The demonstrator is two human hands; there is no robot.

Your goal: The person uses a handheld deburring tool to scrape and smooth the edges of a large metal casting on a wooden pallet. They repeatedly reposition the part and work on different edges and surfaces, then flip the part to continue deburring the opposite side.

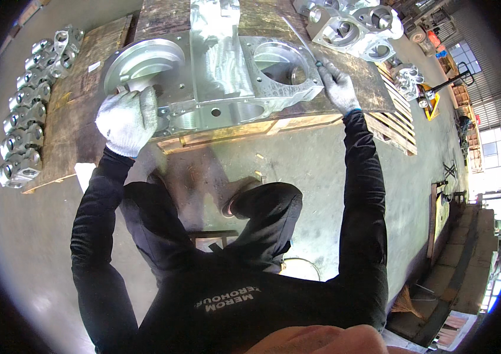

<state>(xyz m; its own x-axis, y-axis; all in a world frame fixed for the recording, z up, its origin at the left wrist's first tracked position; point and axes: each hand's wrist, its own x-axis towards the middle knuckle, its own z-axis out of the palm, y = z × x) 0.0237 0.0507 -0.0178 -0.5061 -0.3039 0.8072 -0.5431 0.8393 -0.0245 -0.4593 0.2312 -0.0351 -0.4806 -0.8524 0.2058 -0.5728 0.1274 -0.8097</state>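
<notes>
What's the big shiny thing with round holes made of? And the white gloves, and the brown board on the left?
The big shiny thing looks like machined metal, maybe aluminium: silvery, with bright glare and swirly marks. The white gloves seem knitted cloth: matt and snug, yarn unclear. The brown board looks like rough wood: dull, scuffed, streaky.

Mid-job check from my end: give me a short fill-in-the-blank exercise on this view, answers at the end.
The left hand and right hand wear gloves coloured ____.
Of the two, only the ____ one holds the thin rod.
The large metal casting rests on a surface made of ____.
The pallet truck's body is coloured ____.

Answers: white; right; wood; yellow.
</notes>
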